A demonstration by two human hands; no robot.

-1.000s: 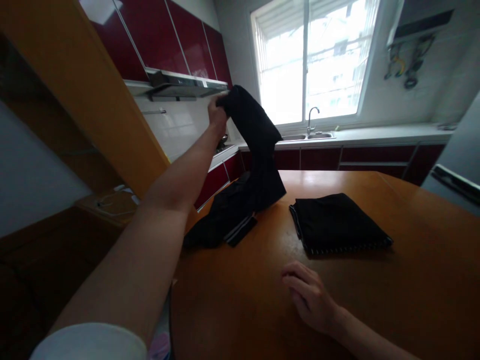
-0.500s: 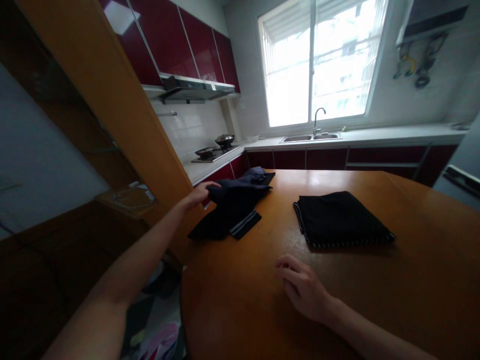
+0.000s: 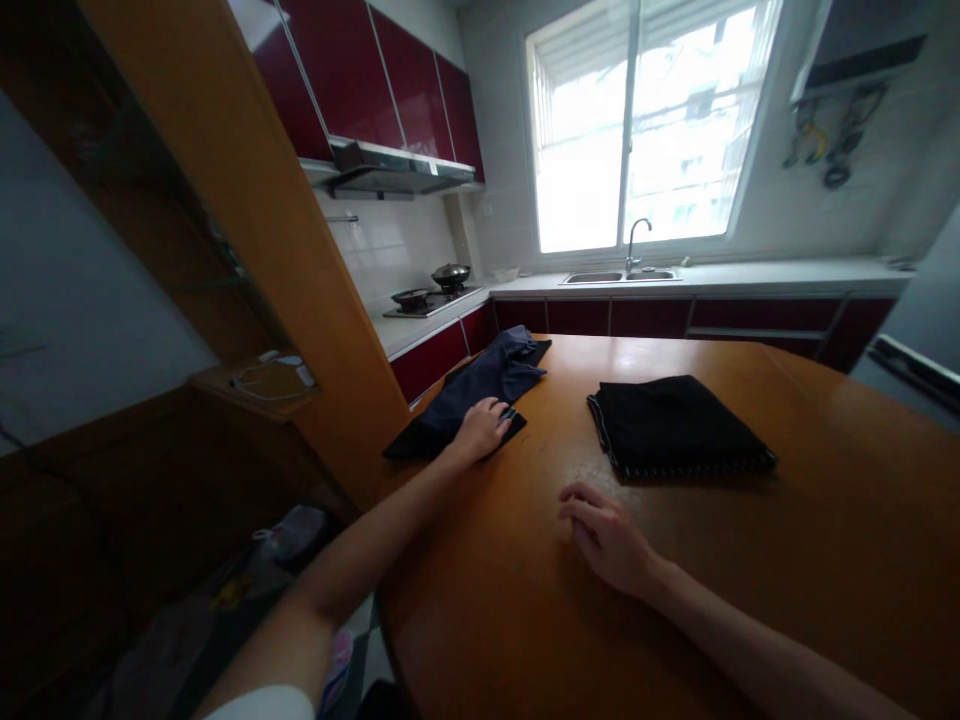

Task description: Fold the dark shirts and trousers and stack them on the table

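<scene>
My left hand (image 3: 484, 428) rests on the near end of a rumpled dark blue garment (image 3: 480, 385) that lies at the left edge of a round wooden table (image 3: 675, 560); its fingers are curled on the cloth. A neatly folded black garment (image 3: 675, 428) lies further right on the table. My right hand (image 3: 609, 538) lies flat on the bare wood in front of the folded garment, fingers loosely spread, holding nothing.
A tall wooden cabinet panel (image 3: 240, 230) stands just left of the table. Behind are a counter with a sink and tap (image 3: 628, 268), a stove with pans (image 3: 431, 295), dark red cupboards and a bright window. Bags and clutter (image 3: 277, 560) lie on the floor at left.
My left hand held the dark garment high in the air, then dropped it onto the table's left edge and now rests on its near end. The right hand stayed almost still.
</scene>
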